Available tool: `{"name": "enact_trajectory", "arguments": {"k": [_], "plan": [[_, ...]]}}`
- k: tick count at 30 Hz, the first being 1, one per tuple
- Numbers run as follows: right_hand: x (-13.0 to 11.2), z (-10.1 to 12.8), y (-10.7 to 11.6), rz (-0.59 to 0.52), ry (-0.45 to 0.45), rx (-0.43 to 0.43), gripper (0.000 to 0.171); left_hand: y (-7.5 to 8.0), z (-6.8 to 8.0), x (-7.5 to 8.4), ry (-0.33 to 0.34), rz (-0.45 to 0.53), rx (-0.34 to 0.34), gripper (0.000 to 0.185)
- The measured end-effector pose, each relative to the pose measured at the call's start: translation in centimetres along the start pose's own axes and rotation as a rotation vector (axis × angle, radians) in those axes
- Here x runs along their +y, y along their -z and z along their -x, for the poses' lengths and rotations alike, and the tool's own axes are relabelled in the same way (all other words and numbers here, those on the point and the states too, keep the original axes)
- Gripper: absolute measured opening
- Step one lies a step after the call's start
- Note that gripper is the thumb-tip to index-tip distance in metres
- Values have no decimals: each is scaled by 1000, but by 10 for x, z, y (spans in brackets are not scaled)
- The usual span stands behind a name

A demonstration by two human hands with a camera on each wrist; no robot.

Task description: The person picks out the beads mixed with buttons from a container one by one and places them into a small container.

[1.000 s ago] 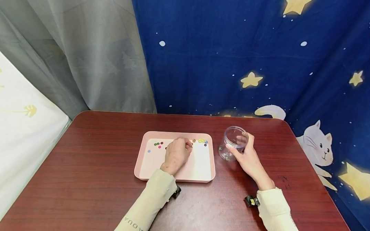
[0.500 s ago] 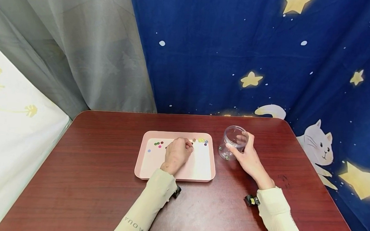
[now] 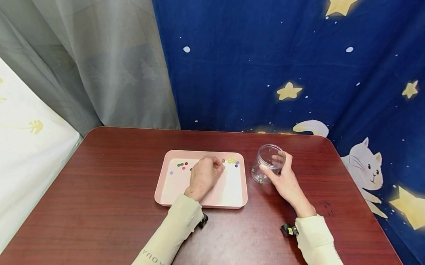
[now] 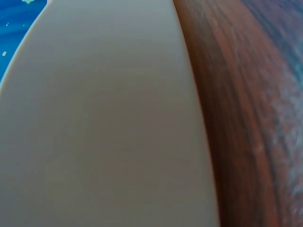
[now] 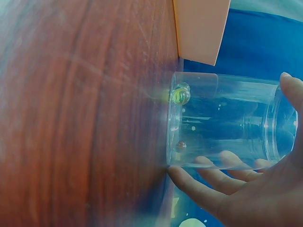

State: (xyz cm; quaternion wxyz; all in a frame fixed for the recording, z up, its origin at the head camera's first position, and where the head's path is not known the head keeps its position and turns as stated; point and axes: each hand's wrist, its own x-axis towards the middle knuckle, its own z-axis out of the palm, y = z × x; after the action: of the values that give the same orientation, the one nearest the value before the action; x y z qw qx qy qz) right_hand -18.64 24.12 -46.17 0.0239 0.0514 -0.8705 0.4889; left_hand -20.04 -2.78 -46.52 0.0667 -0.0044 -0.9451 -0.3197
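A pink tray (image 3: 165, 191) lies on the table, with several small coloured marbles scattered along its far part. Green marbles (image 3: 179, 165) sit at its left, yellow marbles (image 3: 231, 161) at its far right. My left hand (image 3: 204, 175) is over the tray's middle, fingers bent and fingertips together low near the far side. Whether a marble is between them is hidden. My right hand (image 3: 284, 181) grips a clear, lidless jar (image 3: 264, 172) standing right of the tray, thumb on the near side. In the right wrist view a yellow-green marble (image 5: 181, 95) and a reddish marble (image 5: 181, 145) show at the jar's bottom.
The dark red wooden table (image 3: 117, 191) extends around the tray. Behind it hang a grey curtain (image 3: 125, 85) and a blue star-patterned curtain (image 3: 235, 90). In the left wrist view the tray's pale wall (image 4: 118, 118) fills most of the picture.
My left fingertips have shifted slightly right, and the dark marble seen beside them earlier is out of sight now. The right hand and jar have stayed still.
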Motion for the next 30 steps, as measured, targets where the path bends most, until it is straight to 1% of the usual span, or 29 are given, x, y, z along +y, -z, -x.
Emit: {"name": "enact_trajectory", "arguments": {"k": [5, 12, 20, 26, 30], "plan": [[0, 0, 0, 2, -3, 0, 84, 1, 0, 2, -27, 25, 36, 10], [0, 0, 0, 2, -6, -2, 84, 0, -1, 3, -54, 17, 74, 13], [1, -1, 0, -1, -3, -1, 83, -1, -3, 3, -83, 47, 123, 13], [2, -1, 0, 3, 6, 3, 83, 0, -2, 4, -115, 80, 136, 14], [2, -1, 0, 8, 6, 2, 83, 1, -2, 6, -149, 101, 150, 13]]}}
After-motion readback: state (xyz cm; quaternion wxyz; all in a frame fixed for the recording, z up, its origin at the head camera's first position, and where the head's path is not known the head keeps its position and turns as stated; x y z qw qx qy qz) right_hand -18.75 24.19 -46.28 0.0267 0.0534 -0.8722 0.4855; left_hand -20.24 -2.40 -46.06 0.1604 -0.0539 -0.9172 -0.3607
